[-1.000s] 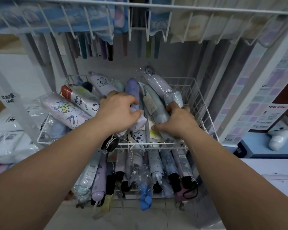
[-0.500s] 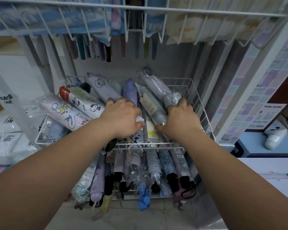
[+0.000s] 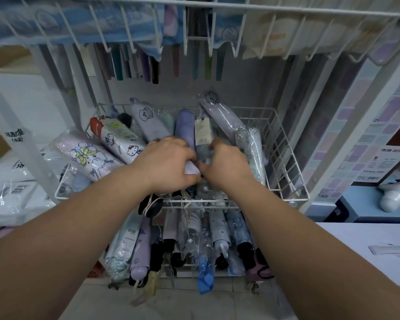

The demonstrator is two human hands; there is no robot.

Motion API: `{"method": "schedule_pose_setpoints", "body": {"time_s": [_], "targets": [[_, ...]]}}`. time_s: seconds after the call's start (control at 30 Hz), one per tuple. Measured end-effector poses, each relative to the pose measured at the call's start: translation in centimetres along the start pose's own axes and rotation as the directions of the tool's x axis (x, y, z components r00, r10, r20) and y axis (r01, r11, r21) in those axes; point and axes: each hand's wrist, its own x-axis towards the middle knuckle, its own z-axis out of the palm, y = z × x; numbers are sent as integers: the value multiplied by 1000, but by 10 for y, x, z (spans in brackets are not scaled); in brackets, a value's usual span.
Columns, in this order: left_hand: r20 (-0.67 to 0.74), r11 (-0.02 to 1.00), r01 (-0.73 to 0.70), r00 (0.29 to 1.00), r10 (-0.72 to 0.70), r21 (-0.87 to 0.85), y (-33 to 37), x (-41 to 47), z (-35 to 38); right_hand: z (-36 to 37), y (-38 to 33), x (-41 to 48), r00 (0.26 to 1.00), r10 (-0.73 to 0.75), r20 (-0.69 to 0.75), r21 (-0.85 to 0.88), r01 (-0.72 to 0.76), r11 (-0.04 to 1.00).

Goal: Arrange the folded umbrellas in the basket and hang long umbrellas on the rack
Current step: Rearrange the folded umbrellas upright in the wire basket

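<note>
Folded umbrellas [image 3: 148, 125] are lying in basket [image 3: 284, 158]; more are hanging below its front edge; long umbrellas [image 3: 153, 68] hanging behind.

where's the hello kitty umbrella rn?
In the head view, the Hello Kitty umbrella lies in the wire basket, left of centre, just left of the left hand, between the bow-print umbrella and the puppy-print umbrella.

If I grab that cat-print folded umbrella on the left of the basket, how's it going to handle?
The cat-print umbrella looks firm and rod-like, so it should lift as one stiff piece. Its clear glossy wrap may feel slippery. It lies tilted across the basket rim, so nudging it could roll it.
</note>
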Motion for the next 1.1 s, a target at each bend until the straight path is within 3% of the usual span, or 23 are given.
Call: {"method": "schedule_pose_setpoints", "body": {"time_s": [0.2, 0.3, 0.4, 0.47, 0.53, 0.67, 0.73, 0.87, 1.1], "targets": [[-64, 997, -30, 998, 25, -70, -5, -2, 4, 2, 11, -4, 997, -70, -7, -98, 69, 993], [-181, 979, -79, 982, 45, -189, -6, -3, 4, -6, 10, -15, 955, -205, -214, 6, 211, 977], [-359, 846, -126, 930, -81, -518, -14, -1, 1, -7, -10, -43, 826, -430, -363, 138, 504, 852], [-349, 695, -92, 906, -238, -713, -21, 5, -4, 3, -24, -63, 750, -592, -294, 102, 641, 761], [-296, 629, -52, 910, -290, -776, -23, 8, -6, 19, -33, -71, 730, -656, -191, 42, 674, 738], [-242, 647, -37, 943, -230, -761, -26, 2, -3, 37, -39, -68, 734, -631, -250, -30, 646, 763], [-234, 710, -33, 954, -188, -703, -32, -6, -7, 38, -38, -65, 738, -605, -300, -30, 627, 779], [-264, 902, -5, 957, -122, -433, -56, -29, -12, 38, -36, -58, 759, -567, -319, -32, 589, 807], [-277, 997, 61, 958, -71, -44, -79, -64, 6, 33, -35, -33, 818, -461, -342, -59, 471, 880]]}}
